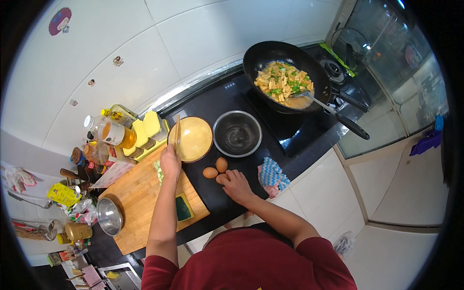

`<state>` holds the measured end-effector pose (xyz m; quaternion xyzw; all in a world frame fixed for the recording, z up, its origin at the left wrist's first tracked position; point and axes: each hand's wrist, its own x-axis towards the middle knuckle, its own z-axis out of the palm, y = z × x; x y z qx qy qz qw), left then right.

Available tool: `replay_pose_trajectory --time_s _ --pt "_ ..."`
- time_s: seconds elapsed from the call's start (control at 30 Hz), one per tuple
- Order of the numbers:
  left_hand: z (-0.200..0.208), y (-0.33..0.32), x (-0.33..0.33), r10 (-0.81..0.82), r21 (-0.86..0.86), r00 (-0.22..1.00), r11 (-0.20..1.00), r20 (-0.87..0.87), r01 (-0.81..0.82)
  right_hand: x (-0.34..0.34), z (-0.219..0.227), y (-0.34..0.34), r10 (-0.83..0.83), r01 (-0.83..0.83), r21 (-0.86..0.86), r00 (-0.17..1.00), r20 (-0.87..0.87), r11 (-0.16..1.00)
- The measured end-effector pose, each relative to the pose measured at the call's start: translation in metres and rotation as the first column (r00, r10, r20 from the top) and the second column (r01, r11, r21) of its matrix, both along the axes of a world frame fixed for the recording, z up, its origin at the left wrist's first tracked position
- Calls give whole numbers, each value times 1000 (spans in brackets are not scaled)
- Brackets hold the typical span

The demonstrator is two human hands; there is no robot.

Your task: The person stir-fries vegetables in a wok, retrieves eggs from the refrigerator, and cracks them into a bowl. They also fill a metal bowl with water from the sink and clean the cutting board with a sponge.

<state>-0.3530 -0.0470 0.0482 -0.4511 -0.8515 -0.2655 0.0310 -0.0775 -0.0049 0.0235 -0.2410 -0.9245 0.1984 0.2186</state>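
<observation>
My left hand [170, 163] is closed around pale wooden chopsticks [177, 131], which stand up over the left rim of a round yellow dish [197, 137]. Whether that yellow is the dish itself or something in it, I cannot tell. To its right sits a dark-looking metal bowl [237, 134]. Just below, two brown eggs lie close together on the black counter, one egg [221, 165] behind the other egg [210, 172]. The fingers of my right hand [236, 186] curl onto a third egg [221, 179], partly hidden beneath them.
A black wok [256, 58] of yellow pieces and green peppers, with a spatula [333, 112], sits on the stove. A cutting board [140, 193] bears a sponge [184, 208] and chopped greens. A steel bowl [109, 216], bottles and seasoning boxes [153, 126] line the left; a checked cloth [273, 176] lies right.
</observation>
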Motion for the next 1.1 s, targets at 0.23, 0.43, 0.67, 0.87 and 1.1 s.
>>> replay_pose_trajectory --time_s 0.23,0.43,0.67,0.87,1.1 --pt "12 -6 -3 -72 -10 997 997 -29 72 -8 -16 -7 -20 19 -25 1000 -14 999" --pt "28 -26 18 -187 160 981 968 -53 193 4 4 -17 -72 73 -118 997 15 990" --pt "30 -54 39 -322 253 946 918 28 305 15 -4 -26 -126 141 -155 987 102 978" --pt "35 -59 44 -297 324 954 908 53 264 13 -8 -22 -89 102 -200 993 73 974" --pt "47 -45 48 -273 377 879 919 391 117 -34 36 16 -228 -5 -792 956 -182 610"
